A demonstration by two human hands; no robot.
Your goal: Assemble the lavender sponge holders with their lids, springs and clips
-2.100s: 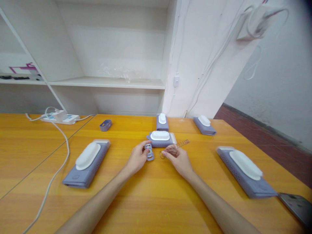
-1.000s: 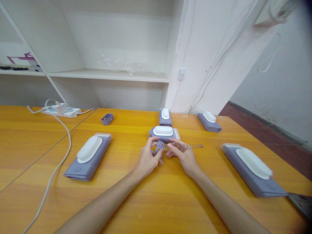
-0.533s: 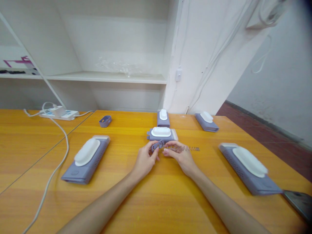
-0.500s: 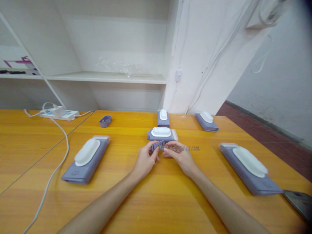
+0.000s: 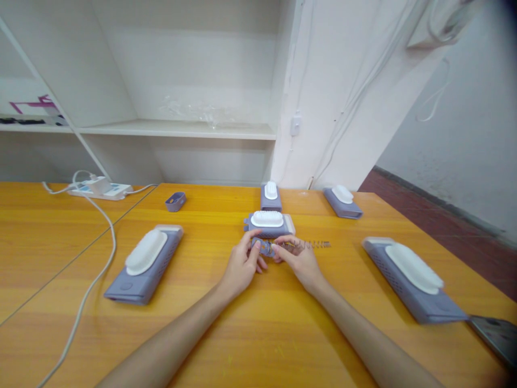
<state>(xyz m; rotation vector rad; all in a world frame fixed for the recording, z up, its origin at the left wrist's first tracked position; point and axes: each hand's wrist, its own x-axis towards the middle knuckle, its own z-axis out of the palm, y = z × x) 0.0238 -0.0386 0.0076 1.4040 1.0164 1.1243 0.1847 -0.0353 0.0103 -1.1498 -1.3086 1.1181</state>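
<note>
My left hand [image 5: 243, 260] pinches a small grey-purple plastic part [image 5: 264, 247] between thumb and fingers, just above the table. My right hand [image 5: 298, 260] is closed on a thin metal coil spring [image 5: 319, 244]. The spring's free end sticks out to the right past my fingers, and its other end meets the plastic part. Right behind my hands lies a grey-purple brush body [image 5: 270, 232] with a white bristle pad [image 5: 267, 218] on top and a small tab at its left end. How the spring joins the plastic part is hidden by my fingertips.
Similar brush units lie left [image 5: 143, 264], right [image 5: 412, 277], and at the back [image 5: 270, 196] and back right [image 5: 343, 201]. A hollow grey-purple cap [image 5: 175, 201] sits at the back left. A power strip [image 5: 115, 190] with a white cable [image 5: 109, 258] and a dark phone-like object [image 5: 495, 334] flank the wooden table [image 5: 258, 334].
The plastic part has turned from a tilted position to nearly level, in line with the spring. Its end is now closer to my right fingertips.
</note>
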